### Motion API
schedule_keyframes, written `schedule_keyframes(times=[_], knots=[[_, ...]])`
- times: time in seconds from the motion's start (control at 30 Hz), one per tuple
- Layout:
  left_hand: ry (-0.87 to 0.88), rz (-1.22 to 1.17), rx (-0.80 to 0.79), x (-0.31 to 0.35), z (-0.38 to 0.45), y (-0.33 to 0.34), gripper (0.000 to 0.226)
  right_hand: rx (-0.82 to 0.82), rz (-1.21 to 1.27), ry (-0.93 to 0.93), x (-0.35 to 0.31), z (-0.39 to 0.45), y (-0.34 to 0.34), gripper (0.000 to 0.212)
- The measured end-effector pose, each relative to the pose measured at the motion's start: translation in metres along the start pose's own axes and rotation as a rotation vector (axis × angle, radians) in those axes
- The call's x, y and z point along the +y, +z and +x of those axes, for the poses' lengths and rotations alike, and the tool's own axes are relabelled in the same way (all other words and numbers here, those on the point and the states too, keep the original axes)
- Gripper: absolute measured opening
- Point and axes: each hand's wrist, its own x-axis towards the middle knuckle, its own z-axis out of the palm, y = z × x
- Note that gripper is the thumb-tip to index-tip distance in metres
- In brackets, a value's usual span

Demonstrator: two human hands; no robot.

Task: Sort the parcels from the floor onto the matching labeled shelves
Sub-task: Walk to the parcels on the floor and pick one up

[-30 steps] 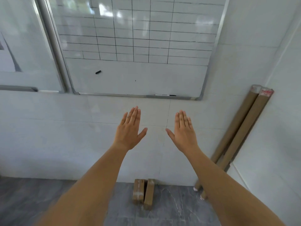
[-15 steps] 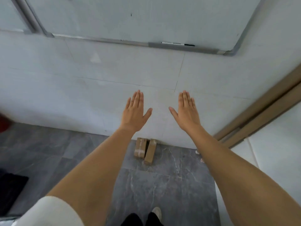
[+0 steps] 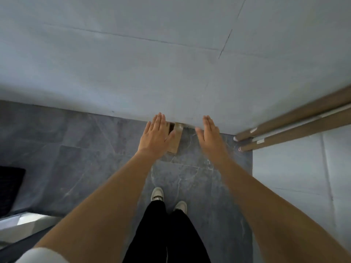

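Two small brown cardboard parcels (image 3: 176,138) stand side by side on the grey floor against the base of the white wall. My left hand (image 3: 156,135) is stretched out flat, palm down, above them and hides most of the left parcel. To the right of the parcels my right hand (image 3: 210,135) is also flat with its fingers extended. Both hands hold nothing. No shelves are in view.
Two long cardboard tubes (image 3: 288,128) lean in the right corner, their ends on the floor. A white wall (image 3: 296,177) closes the right side. A black mat (image 3: 9,188) and a pale object (image 3: 20,226) lie at the left. My shoes (image 3: 157,193) stand on the grey floor (image 3: 85,149).
The view has tilted down from the whiteboard to the floor. Both hands have dropped toward the parcels, and my left hand now covers the left one.
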Motion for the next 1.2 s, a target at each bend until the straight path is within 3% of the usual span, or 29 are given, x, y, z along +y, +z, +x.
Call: schedule_keyframes(times=[0.47, 0.63, 0.8, 1.0, 1.2], knots=[[-0.086, -0.2, -0.222, -0.081, 0.092, 0.176, 0.079, -0.138, 0.16, 0.253, 0.077, 0.06, 0.19, 0.064], [-0.157, -0.314, -0.216, -0.107, 0.143, 0.247, 0.077, -0.112, 0.267, 0.363, 0.12, 0.091, 0.258, 0.063], [-0.142, -0.272, -0.254, -0.125, 0.198, 0.333, 0.076, -0.11, 0.327, 0.431, 0.175, 0.135, 0.331, 0.064], [-0.102, -0.29, -0.209, -0.145, 0.279, 0.423, 0.071, -0.166, 0.339, 0.382, 0.238, 0.203, 0.421, 0.065], [-0.141, -0.724, -0.101, -0.138, 0.366, 0.481, 0.062, -0.056, 0.57, 0.51, 0.277, 0.274, 0.493, 0.06]])
